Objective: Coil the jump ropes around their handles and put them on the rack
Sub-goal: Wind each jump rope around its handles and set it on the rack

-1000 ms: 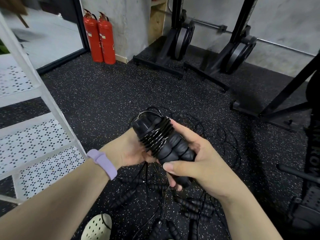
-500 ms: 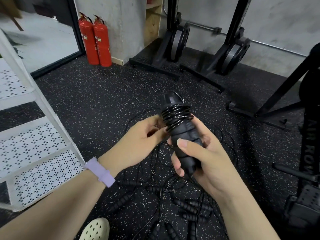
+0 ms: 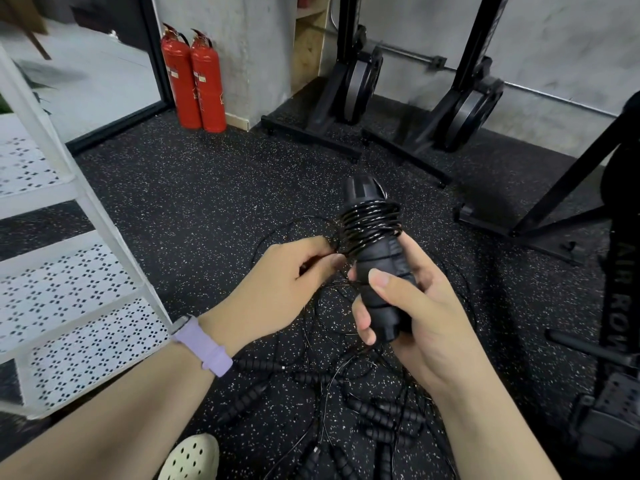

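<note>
I see the handles [image 3: 379, 268] upright in my right hand [image 3: 415, 317], fingers curled round them, rope [image 3: 370, 223] coiled just above. My left hand [image 3: 277, 289], beside the handles, pinches the loose rope. More ropes [image 3: 363, 403] lie below them; the rack [image 3: 79, 271] stands left.

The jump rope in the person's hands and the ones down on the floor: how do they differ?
The held jump rope stands upright in the right hand, cord coiled tightly around its handles; the floor ropes lie flat, their cords loose and tangled. The left hand pinches the held rope's cord; nothing touches the floor ropes. All are black.
</note>
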Demonstrator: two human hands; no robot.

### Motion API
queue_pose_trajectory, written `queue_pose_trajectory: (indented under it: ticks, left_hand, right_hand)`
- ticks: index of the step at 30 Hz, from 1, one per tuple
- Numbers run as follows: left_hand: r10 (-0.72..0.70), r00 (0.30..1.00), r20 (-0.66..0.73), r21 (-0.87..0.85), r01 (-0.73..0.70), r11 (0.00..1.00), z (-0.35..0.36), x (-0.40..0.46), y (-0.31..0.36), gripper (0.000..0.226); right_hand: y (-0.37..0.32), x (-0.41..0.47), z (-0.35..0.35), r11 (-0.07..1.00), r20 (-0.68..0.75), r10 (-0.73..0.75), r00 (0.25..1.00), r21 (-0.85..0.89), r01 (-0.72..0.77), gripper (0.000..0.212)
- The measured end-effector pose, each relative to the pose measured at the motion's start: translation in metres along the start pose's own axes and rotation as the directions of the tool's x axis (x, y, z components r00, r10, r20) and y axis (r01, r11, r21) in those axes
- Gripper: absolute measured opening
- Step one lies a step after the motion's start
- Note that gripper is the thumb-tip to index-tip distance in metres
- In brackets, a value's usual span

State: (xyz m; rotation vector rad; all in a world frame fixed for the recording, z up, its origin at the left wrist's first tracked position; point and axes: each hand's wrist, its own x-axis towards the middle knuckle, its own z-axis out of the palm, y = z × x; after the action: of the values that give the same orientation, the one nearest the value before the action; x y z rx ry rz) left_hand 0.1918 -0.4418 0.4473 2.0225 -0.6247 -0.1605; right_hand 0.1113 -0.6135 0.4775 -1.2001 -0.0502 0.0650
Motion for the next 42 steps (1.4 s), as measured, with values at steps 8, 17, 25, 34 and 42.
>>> queue_pose_trajectory:
  ticks: [8,17,25,34,42]
  left_hand:
    - [-0.172,0.97,-0.172,0.451,0.232,0.861,0.0,-0.016,0.004,0.031]
    - [0.07,0.982,0.178,0.783,-0.184,0.594,-0.028,-0.015,0.016,0.052]
    - [-0.166,0.916,0.366,0.151,0.117,0.982,-0.037,-0.009,-0.012,0.045]
    - [-0.358,0.857,0.37,-0.455,0.503,0.735,-0.005,-0.011,0.012,0.039]
    - [-0.281,0.897,0.341,-0.62,0.439,0.65,0.001,-0.01,0.014,0.032]
  right_hand:
    - [0.019,0.011,-0.018,0.793,-0.335,-0.081,0.939,-0.592,-0.143,0.098]
    - [0.027,0.022,-0.025,0.137,-0.339,0.317,0.886,-0.908,-0.397,0.1]
    - [0.008,0.005,-0.007,0.633,0.357,0.71,0.606,-0.7,-0.33,0.063]
    - [-0.002,0.001,-0.013,0.957,0.255,0.204,0.945,-0.255,-0.137,0.077]
    - [0.007,0.002,0.0,0.98,0.209,0.108,0.972,-0.188,-0.068,0.068]
